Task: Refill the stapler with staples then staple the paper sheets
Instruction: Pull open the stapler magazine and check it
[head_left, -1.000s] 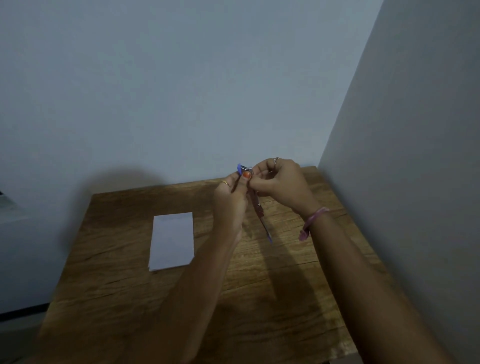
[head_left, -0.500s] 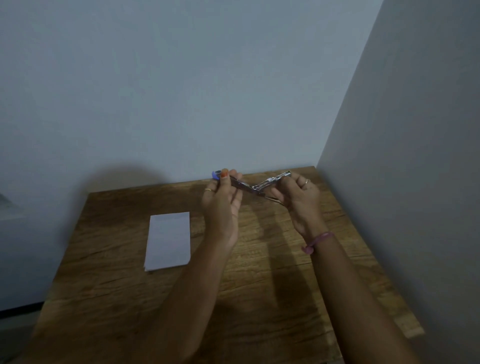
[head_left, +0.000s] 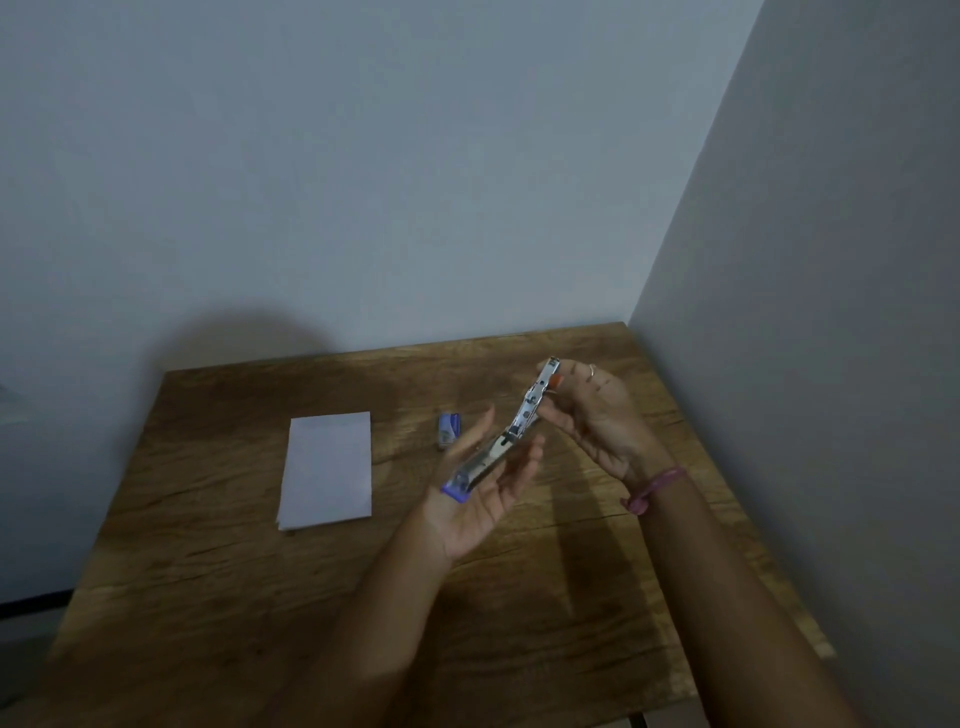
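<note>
Stapler (head_left: 506, 439) is hanging swung open in the air above the wooden table (head_left: 218, 571), to the right of the paper sheets (head_left: 328, 470). Left hand (head_left: 480, 496) is lying palm up with fingers nearly straight, cradling the stapler's lower, blue-tipped end without curling round it. Right hand (head_left: 597, 415) is pinching the upper metal arm between thumb and fingertips. Small staple box (head_left: 448, 431) is lying on the table between the paper sheets and the stapler. Pink band (head_left: 654, 488) is sitting on the right wrist.
</note>
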